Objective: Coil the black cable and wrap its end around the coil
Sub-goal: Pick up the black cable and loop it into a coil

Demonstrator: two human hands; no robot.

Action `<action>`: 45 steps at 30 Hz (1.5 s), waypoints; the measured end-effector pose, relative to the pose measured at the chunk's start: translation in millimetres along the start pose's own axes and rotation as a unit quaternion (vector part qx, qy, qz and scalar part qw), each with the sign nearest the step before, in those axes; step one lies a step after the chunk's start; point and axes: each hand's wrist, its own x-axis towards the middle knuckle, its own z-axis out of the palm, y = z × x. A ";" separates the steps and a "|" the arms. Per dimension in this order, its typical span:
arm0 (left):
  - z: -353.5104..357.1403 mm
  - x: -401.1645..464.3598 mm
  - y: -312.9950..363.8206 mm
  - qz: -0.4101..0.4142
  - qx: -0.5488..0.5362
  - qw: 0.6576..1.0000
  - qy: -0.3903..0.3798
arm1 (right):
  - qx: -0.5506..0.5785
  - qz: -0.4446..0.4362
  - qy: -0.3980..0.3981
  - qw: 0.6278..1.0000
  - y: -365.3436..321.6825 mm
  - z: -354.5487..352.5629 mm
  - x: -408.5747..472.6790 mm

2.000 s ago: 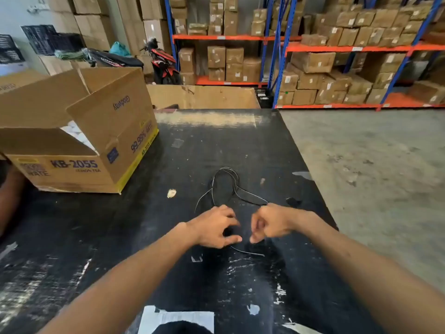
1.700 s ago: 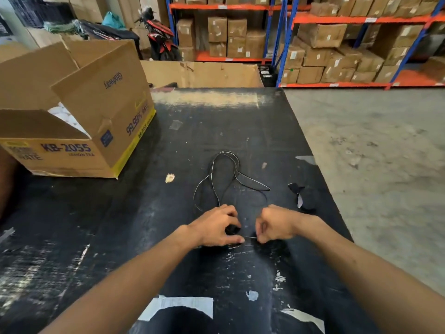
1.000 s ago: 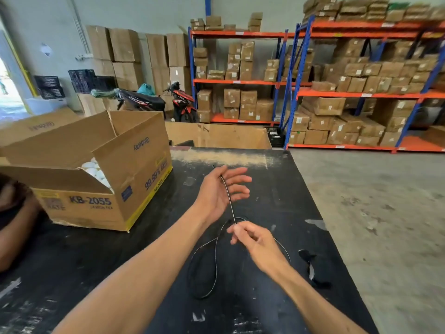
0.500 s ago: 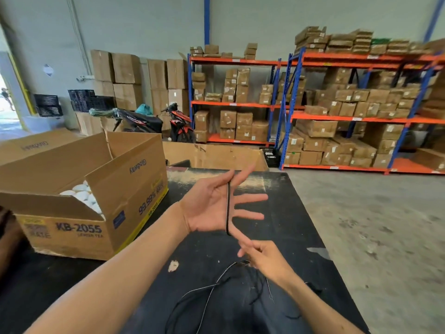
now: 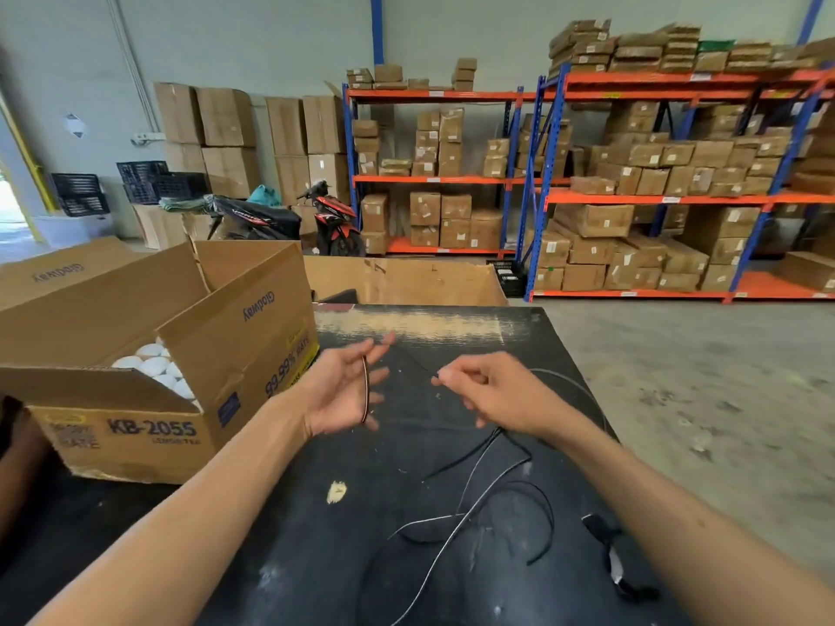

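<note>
The thin black cable (image 5: 485,501) trails in loose loops over the black table (image 5: 280,548). My left hand (image 5: 345,393) is raised palm up with fingers spread, and a turn of the cable runs across its palm between thumb and fingers. My right hand (image 5: 494,393) is beside it to the right, pinching the cable between thumb and forefinger. A taut stretch links the two hands. The remaining cable hangs from my right hand down to the table.
An open cardboard box (image 5: 149,368) with white round items stands at the left on the table. A small black piece (image 5: 607,560) lies near the table's right edge. Shelving with cartons (image 5: 632,187) and a motorbike (image 5: 289,219) stand beyond.
Both hands rose from the table with the cable. My left hand opened with the cable across its palm; my right hand moved from below it out to the right, drawing the cable.
</note>
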 end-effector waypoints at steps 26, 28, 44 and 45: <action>45.1 -29.9 17.2 -0.259 0.361 0.862 -0.242 | 0.026 0.222 0.093 0.970 62.3 1.4 24.1; 26.3 -19.0 8.7 -0.240 0.343 0.895 -0.155 | -0.006 0.179 0.064 0.982 38.2 -11.4 25.1; 38.5 -37.1 59.9 0.199 -0.127 0.941 -0.242 | 0.130 0.091 -0.090 0.983 41.0 95.2 -27.2; 43.6 -41.1 58.7 0.189 -0.108 0.936 -0.276 | 0.111 0.091 -0.069 0.987 41.2 92.6 -23.5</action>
